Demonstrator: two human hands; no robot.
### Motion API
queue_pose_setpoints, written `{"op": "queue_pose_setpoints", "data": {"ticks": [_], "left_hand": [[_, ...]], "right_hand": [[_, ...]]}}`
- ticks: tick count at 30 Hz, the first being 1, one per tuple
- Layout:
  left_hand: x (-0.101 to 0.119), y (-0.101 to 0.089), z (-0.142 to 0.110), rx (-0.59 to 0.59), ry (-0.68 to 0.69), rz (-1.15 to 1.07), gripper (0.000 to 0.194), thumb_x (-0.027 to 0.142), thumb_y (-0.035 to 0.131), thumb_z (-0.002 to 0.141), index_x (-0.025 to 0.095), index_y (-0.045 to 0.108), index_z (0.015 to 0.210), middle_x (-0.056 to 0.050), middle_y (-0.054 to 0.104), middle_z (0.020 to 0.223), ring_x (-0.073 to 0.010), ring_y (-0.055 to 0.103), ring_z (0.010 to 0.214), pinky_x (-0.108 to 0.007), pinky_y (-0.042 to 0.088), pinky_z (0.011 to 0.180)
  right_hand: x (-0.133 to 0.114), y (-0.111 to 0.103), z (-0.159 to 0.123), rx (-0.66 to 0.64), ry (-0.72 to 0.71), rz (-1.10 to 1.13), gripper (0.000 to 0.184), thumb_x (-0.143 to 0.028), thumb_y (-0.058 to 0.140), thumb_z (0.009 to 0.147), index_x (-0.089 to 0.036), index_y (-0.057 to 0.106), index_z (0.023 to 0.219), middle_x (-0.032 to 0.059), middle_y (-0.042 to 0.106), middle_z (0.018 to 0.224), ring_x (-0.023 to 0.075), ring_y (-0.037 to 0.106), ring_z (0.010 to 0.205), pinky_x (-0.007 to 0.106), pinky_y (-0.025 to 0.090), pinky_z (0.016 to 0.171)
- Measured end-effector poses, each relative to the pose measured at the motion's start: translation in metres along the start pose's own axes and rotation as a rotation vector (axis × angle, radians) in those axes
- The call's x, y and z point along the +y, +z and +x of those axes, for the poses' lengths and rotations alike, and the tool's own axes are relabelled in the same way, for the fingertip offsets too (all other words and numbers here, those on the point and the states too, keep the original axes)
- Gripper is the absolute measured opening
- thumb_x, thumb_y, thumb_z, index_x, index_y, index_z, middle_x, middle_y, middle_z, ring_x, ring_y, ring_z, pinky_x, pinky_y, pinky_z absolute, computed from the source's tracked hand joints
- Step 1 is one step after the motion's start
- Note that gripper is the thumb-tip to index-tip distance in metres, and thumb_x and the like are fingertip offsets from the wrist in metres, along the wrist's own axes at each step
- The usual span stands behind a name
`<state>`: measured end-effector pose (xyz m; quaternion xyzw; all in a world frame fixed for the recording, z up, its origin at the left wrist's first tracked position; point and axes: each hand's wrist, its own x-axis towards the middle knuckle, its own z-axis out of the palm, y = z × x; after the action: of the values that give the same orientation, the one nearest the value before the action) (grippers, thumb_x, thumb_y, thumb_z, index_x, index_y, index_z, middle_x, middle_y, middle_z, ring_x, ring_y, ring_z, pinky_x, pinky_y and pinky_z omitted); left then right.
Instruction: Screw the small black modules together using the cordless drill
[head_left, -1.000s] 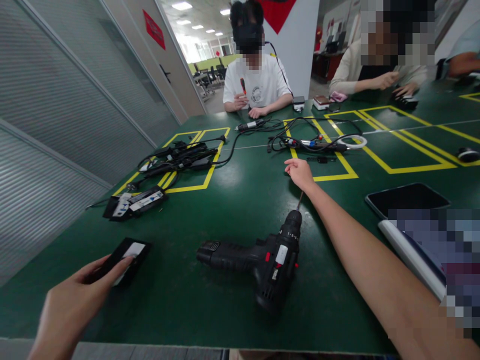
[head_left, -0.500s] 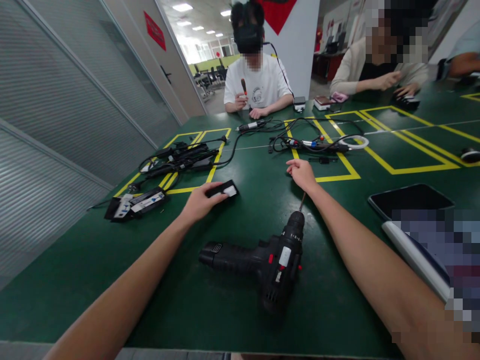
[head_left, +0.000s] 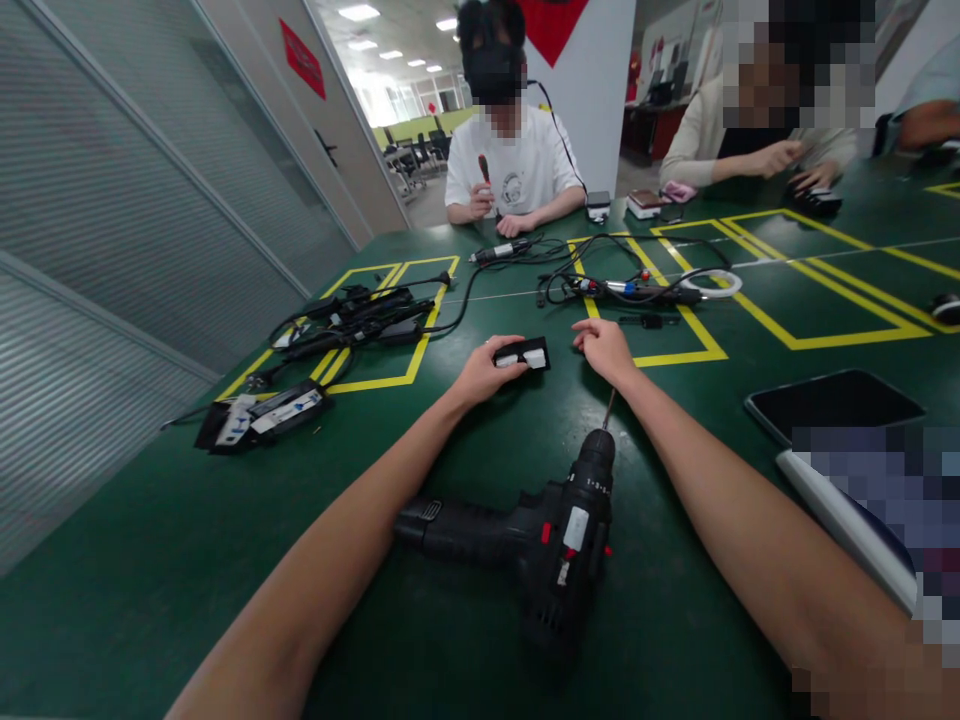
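My left hand (head_left: 482, 372) grips a small black rectangular part (head_left: 536, 352) with white patches on its side, just above the table. To its right, my right hand (head_left: 601, 348) rests loosely, its index finger stretched out and the others bent; I see nothing in it. The fingertips point toward the black part, with a small gap between. Between my forearms a black cordless drill (head_left: 555, 540) lies on its side, its bit (head_left: 609, 408) pointing away from me beside my right wrist.
Tangled black cables and adapters (head_left: 367, 320) lie at left, near labelled black pieces (head_left: 262, 412). A pen-shaped electric screwdriver (head_left: 637, 292) with cables lies ahead. A tablet (head_left: 834, 402) is at right. Across the green table (head_left: 360, 560) a person (head_left: 517, 165) holds a screwdriver (head_left: 484, 170); another works at right.
My left hand has carried the black part to the right and slightly away from me, close to my right hand. The right hand has barely moved. The view has shifted a little.
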<state>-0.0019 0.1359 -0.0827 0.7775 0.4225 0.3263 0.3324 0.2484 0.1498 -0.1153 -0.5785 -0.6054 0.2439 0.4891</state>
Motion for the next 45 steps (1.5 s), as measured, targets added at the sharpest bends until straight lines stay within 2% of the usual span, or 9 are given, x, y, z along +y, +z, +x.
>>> {"op": "queue_pose_setpoints", "data": {"ticks": [15,20,22,24,28,30,32,37,45], "left_hand": [[0.002,0.001,-0.002,0.000,-0.001,-0.119,0.057,0.034,0.067,0.074,0.020,0.058,0.128,-0.008,0.064,0.120,-0.0229,0.061,0.102,-0.037,0.047,0.093],[0.004,0.001,-0.002,0.031,0.085,-0.051,0.034,0.040,0.066,0.078,0.021,0.071,0.105,-0.008,0.065,0.112,-0.0236,0.057,0.109,-0.039,0.042,0.101],[0.004,0.002,-0.001,0.050,0.093,-0.035,0.029,0.041,0.066,0.078,0.020,0.074,0.096,-0.008,0.065,0.107,-0.0232,0.057,0.108,-0.039,0.041,0.102],[0.003,0.002,0.000,0.055,0.088,-0.037,0.027,0.041,0.067,0.077,0.021,0.074,0.094,-0.007,0.065,0.105,-0.0228,0.058,0.107,-0.039,0.041,0.102],[0.002,0.003,0.001,0.049,0.105,-0.110,0.025,0.036,0.068,0.076,0.019,0.073,0.094,-0.008,0.066,0.104,-0.0224,0.058,0.106,-0.039,0.042,0.102],[0.002,0.003,0.002,0.046,0.109,-0.146,0.025,0.035,0.068,0.076,0.018,0.073,0.094,-0.008,0.067,0.102,-0.0219,0.059,0.103,-0.039,0.043,0.100],[0.002,0.003,0.002,0.044,0.108,-0.153,0.025,0.033,0.068,0.076,0.017,0.073,0.094,-0.008,0.067,0.100,-0.0215,0.060,0.100,-0.039,0.043,0.098],[0.003,0.003,0.003,0.028,0.119,-0.127,0.022,0.031,0.067,0.077,0.015,0.073,0.091,-0.008,0.067,0.102,-0.0207,0.059,0.100,-0.036,0.041,0.099],[0.000,0.001,0.003,-0.001,0.103,-0.123,0.024,0.031,0.067,0.077,0.016,0.073,0.096,-0.009,0.066,0.108,-0.0210,0.058,0.105,-0.037,0.040,0.102]], "right_hand": [[0.002,0.000,-0.001,-0.003,0.008,0.000,0.039,-0.007,0.041,0.072,-0.015,0.071,0.097,0.0043,0.071,0.074,0.0178,0.065,0.071,0.033,0.052,0.075],[-0.011,-0.004,0.001,-0.029,0.036,-0.045,0.038,-0.007,0.042,0.075,-0.014,0.070,0.100,0.0054,0.071,0.076,0.0190,0.065,0.073,0.033,0.050,0.075],[-0.030,-0.006,-0.002,-0.045,-0.039,-0.125,0.036,-0.009,0.043,0.079,-0.015,0.069,0.102,0.0064,0.070,0.081,0.0194,0.064,0.074,0.034,0.049,0.076],[-0.055,-0.005,-0.009,-0.049,-0.248,-0.248,0.031,-0.013,0.046,0.082,-0.017,0.069,0.102,0.0073,0.068,0.090,0.0204,0.062,0.080,0.034,0.047,0.080],[-0.094,0.008,-0.030,-0.294,-0.581,-0.461,0.027,-0.031,0.067,0.078,-0.021,0.064,0.103,0.0081,0.061,0.100,0.0226,0.059,0.086,0.035,0.047,0.079],[-0.100,0.016,-0.039,-0.303,-0.626,-0.597,0.046,-0.034,0.079,0.067,-0.020,0.060,0.107,0.0104,0.058,0.101,0.0271,0.057,0.092,0.038,0.046,0.080],[-0.100,0.022,-0.045,-0.277,-0.649,-0.718,0.051,-0.030,0.080,0.066,-0.020,0.056,0.110,0.0118,0.057,0.103,0.0289,0.055,0.096,0.040,0.046,0.080],[-0.100,0.021,-0.048,-0.283,-0.714,-0.864,0.037,-0.023,0.065,0.080,-0.014,0.052,0.114,0.0139,0.057,0.107,0.0293,0.053,0.100,0.041,0.044,0.082],[-0.104,0.019,-0.049,-0.302,-0.719,-0.895,0.034,-0.021,0.059,0.081,-0.011,0.054,0.113,0.0143,0.058,0.108,0.0292,0.053,0.099,0.040,0.041,0.083]]}}
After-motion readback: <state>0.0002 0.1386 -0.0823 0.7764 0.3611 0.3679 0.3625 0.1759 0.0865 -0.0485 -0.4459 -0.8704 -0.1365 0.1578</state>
